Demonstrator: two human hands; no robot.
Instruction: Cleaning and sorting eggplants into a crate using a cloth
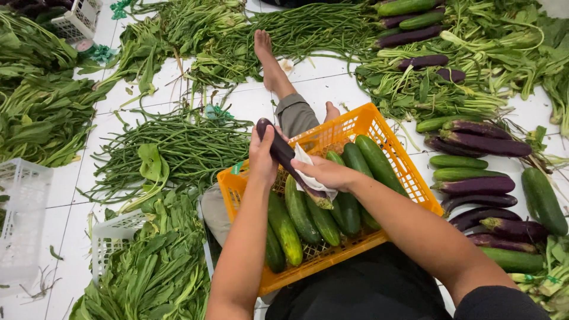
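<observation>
My left hand grips the upper end of a long purple eggplant, held slanted over an orange plastic crate that rests on my lap. My right hand presses a white cloth against the lower half of the eggplant. Several green cucumbers lie side by side in the crate under my hands.
More eggplants and cucumbers lie on the white tiled floor at right. Long beans and leafy greens are piled at left and along the top. White plastic baskets stand at left. My bare foot stretches out ahead.
</observation>
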